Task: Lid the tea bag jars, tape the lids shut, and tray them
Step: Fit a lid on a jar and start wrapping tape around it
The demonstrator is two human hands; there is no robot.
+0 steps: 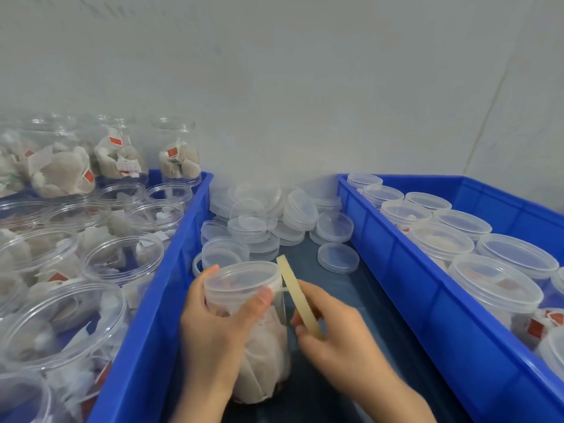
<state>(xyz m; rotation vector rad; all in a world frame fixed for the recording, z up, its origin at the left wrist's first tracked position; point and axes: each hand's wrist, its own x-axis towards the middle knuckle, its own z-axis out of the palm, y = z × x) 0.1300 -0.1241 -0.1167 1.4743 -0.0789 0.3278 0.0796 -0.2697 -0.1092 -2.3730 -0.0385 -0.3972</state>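
Observation:
My left hand (pixel 213 325) grips a clear jar of tea bags (pixel 265 355) that stands on the dark table between two blue trays, thumb pressing on its translucent lid (pixel 241 277). My right hand (pixel 332 328) pinches a thin roll of pale tape (pixel 300 297) held on edge just right of the lid. A short strip of tape runs from the roll to the lid's rim. Loose lids (pixel 268 221) lie heaped behind the jar.
The left blue tray (pixel 171 279) holds several open jars of tea bags (pixel 122 257). The right blue tray (pixel 412 270) holds several lidded jars (pixel 494 285). A plain wall closes the back.

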